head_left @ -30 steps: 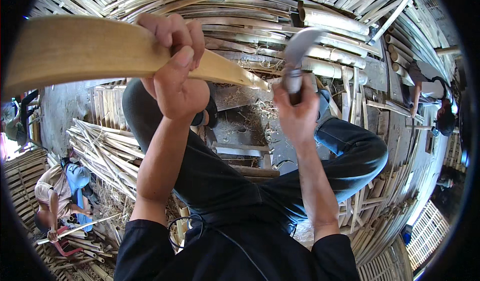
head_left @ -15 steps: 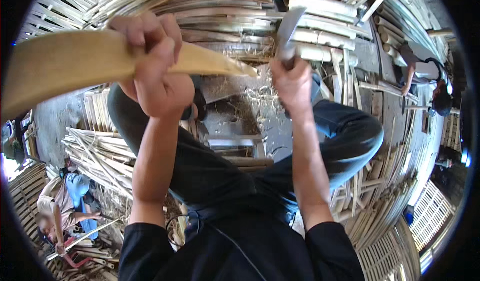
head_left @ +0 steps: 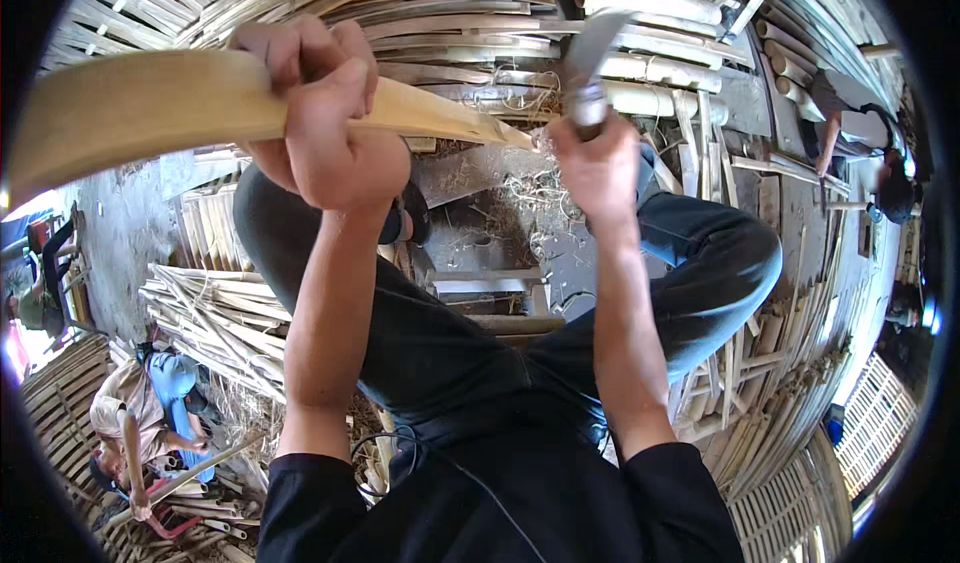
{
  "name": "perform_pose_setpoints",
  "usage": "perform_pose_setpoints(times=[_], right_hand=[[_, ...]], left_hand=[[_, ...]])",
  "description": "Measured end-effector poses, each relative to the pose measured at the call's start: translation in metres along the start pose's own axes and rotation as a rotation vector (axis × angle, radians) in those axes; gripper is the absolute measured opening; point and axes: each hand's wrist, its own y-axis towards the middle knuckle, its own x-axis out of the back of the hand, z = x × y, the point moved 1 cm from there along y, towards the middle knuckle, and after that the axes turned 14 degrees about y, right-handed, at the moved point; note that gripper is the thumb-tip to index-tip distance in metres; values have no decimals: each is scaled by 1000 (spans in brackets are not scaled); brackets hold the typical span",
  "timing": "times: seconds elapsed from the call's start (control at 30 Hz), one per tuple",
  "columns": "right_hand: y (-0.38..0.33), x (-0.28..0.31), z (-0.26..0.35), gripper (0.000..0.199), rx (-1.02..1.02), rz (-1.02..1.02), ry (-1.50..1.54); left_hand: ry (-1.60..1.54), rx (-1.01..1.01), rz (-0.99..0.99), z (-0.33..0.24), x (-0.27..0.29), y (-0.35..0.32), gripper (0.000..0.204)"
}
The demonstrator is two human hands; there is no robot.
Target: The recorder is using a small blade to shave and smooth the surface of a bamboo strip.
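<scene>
My left hand is closed around a long, wide strip of split bamboo, held up across the left side of the view. Its tapered, pointed end reaches toward my right hand. That hand grips the handle of a knife, whose broad, slightly curved blade points up and away and is smeared by motion. The strip's tip lies just left of my right fist; whether they touch I cannot tell. Below my hands, thin shavings litter the ground between my bent legs.
Bamboo poles and slats are stacked ahead. A heap of bamboo strips lies at left. One person works at lower left with a red-framed saw; another person sits at right. A cable hangs by my waist.
The bamboo strip and my left hand have shifted slightly right and up in view. My right hand has moved a little right, still gripping the knife. The lower-left person's arms have shifted.
</scene>
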Motion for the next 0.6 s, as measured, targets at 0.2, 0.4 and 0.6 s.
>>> perform_pose_setpoints(times=[0.2,0.4,0.6], right_hand=[[-18,-18,-2,22,166,-18,120],[-9,-6,-161,37,111,-46,-418],[-9,-5,63,19,186,-36,221]], left_hand=[[174,-28,-16,-12,-20,-5,16],[-218,97,32,3,-22,-13,15],[44,126,-50,-23,-29,7,14]])
